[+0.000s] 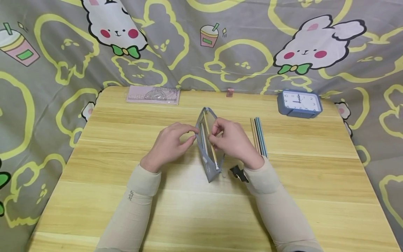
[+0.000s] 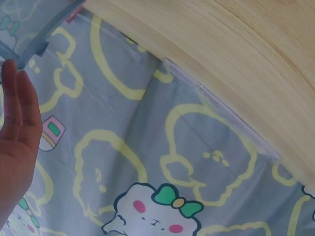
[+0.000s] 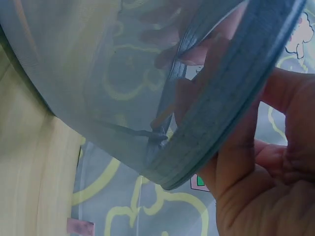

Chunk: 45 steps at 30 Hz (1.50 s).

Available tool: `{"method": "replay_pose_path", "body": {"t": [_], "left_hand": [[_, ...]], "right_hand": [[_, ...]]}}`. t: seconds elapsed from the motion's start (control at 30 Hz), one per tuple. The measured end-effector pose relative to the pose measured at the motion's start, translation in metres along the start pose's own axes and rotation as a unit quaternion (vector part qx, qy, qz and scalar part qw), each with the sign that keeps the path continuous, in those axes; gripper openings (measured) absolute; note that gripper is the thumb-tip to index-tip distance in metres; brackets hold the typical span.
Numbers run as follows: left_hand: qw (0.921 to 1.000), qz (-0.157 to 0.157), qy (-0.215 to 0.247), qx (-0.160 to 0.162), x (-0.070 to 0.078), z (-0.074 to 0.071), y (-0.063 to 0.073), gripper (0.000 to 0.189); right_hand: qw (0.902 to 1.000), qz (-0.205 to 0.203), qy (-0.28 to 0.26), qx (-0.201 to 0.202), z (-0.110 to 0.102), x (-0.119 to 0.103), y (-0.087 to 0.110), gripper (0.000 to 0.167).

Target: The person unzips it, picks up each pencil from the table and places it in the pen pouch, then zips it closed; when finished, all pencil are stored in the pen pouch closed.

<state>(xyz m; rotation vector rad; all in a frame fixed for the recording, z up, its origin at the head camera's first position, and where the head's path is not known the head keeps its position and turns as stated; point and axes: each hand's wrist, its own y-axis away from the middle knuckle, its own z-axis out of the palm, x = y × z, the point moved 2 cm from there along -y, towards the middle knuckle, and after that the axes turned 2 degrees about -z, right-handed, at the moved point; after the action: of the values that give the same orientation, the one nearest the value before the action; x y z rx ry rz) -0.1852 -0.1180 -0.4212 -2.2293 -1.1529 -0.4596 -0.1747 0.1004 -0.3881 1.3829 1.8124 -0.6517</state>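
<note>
A grey see-through mesh pencil case (image 1: 208, 171) stands on the table with its zipped mouth spread apart. My left hand (image 1: 171, 143) holds its left rim between thumb and fingertips; in the left wrist view the fingers (image 2: 22, 105) meet the rim's corner. My right hand (image 1: 231, 138) reaches over the right rim and pinches a pencil (image 1: 215, 158) lying lengthwise in the opening. Another slim stick (image 1: 203, 138) lies inside the case. In the right wrist view the zip band (image 3: 216, 108) crosses in front of the fingers, partly hiding their grip.
Right of the case lie several pencils (image 1: 259, 134), partly behind the right forearm, and a black buckle-like piece (image 1: 238, 173). A blue clock (image 1: 299, 104) stands back right. A ruler set (image 1: 153, 95) lies back left, and a small pink piece (image 1: 230, 92) at the back edge.
</note>
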Motion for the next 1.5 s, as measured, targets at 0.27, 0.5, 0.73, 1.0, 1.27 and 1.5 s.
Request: {"method": "replay_pose_path", "body": {"t": [0.27,0.5,0.73,1.0,1.27,1.5], "left_hand": [[1.0,0.006,-0.001,0.002,0.0,0.0003,-0.0004,0.018],[1.0,0.006,-0.001,0.0,-0.0002,0.0007,-0.0009,0.018],[1.0,0.008,-0.004,0.0,0.0011,0.0005,-0.0014,0.018],[1.0,0.006,-0.005,0.005,0.0009,0.0008,-0.0008,0.018],[0.9999,0.008,-0.004,0.007,-0.0004,0.0011,-0.0004,0.018],[1.0,0.008,-0.004,0.005,0.0001,0.0006,-0.0002,0.019]], "right_hand": [[1.0,0.003,0.003,0.004,0.0028,0.0025,-0.0022,0.011],[0.9999,0.01,0.005,0.005,0.0043,0.0031,-0.0031,0.011],[0.9997,0.012,0.018,0.011,0.005,0.0042,-0.0048,0.012],[0.9987,0.01,0.047,0.014,0.0078,0.0072,-0.0072,0.013],[0.9983,0.013,0.055,0.013,0.0094,0.0048,-0.0062,0.012],[0.9983,0.017,0.055,0.011,0.0059,0.0038,-0.0046,0.012]]}}
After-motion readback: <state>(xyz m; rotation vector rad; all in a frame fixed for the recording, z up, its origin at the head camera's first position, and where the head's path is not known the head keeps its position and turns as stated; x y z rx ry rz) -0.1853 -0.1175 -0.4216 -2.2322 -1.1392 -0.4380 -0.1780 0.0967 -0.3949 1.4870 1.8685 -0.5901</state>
